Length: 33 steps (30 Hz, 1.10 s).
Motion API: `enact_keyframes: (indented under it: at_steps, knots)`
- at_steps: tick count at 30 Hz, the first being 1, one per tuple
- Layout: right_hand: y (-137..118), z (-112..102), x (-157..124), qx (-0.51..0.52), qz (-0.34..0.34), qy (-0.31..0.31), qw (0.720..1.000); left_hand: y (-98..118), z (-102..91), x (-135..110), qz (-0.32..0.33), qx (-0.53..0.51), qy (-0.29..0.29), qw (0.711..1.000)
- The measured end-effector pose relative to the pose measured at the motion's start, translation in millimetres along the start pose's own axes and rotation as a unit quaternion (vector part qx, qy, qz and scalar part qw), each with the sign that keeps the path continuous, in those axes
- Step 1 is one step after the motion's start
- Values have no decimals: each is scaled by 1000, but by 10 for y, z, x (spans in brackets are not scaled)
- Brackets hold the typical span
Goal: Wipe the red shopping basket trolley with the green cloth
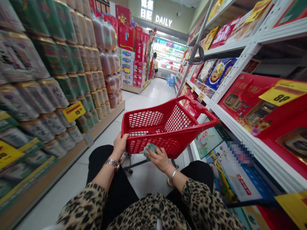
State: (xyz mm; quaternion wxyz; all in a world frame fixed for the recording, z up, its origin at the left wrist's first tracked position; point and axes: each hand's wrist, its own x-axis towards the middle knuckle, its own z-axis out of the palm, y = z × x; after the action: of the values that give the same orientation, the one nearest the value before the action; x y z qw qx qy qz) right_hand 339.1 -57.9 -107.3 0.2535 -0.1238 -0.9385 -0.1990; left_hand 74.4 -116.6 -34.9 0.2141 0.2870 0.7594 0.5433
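Observation:
A red plastic shopping basket (153, 119) on a wheeled frame stands tilted in the aisle right before me. My left hand (119, 144) grips its near left corner, fingers curled over the rim. My right hand (160, 158) presses a green and white cloth (149, 149) against the basket's near outer wall, fingers closed round it. I wear leopard-print sleeves, a metal watch on the left wrist and a bracelet on the right.
Stacked cans and bottles (59, 73) fill the left shelving, with a yellow price tag (73, 111). White shelves of red gift boxes (254, 105) line the right. A person (155, 65) stands far down the aisle near a lit cooler.

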Motion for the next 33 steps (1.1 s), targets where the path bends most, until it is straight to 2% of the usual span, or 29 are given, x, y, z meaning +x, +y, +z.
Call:
enact_keyframes:
  at_steps: [4, 10, 14, 18, 21, 24, 27, 30, 33]
  knots:
    - [206, -80, -301, -20, 40, -40, 998, 17, -8, 2, -5, 4, 0, 1000]
    - [459, -187, -679, -67, 79, -15, 994, 74, -26, 10, -22, 10, 5, 1000]
    - [626, -324, -924, -86, 118, -38, 988, 103, -35, 3, -27, 12, 9, 1000]
    - [761, -455, -1112, -110, 156, -80, 978, 132, -33, -8, -15, 11, 12, 1000]
    - [817, -540, -1183, -128, 178, -86, 972, 155, -29, -17, -20, 12, 17, 1000]
    - [837, -676, -1177, -150, 220, -67, 962, 162, -30, -21, -27, 7, 11, 1000]
    - [816, -901, -1050, -161, 236, 1, 958, 148, -31, -13, -28, 5, 12, 1000]
    - [755, -1158, -762, -152, 197, 82, 965, 136, -27, 0, -31, 6, 18, 999]
    - [701, -1324, -351, -134, 172, 119, 969, 148, -29, 2, -40, 4, 17, 999]
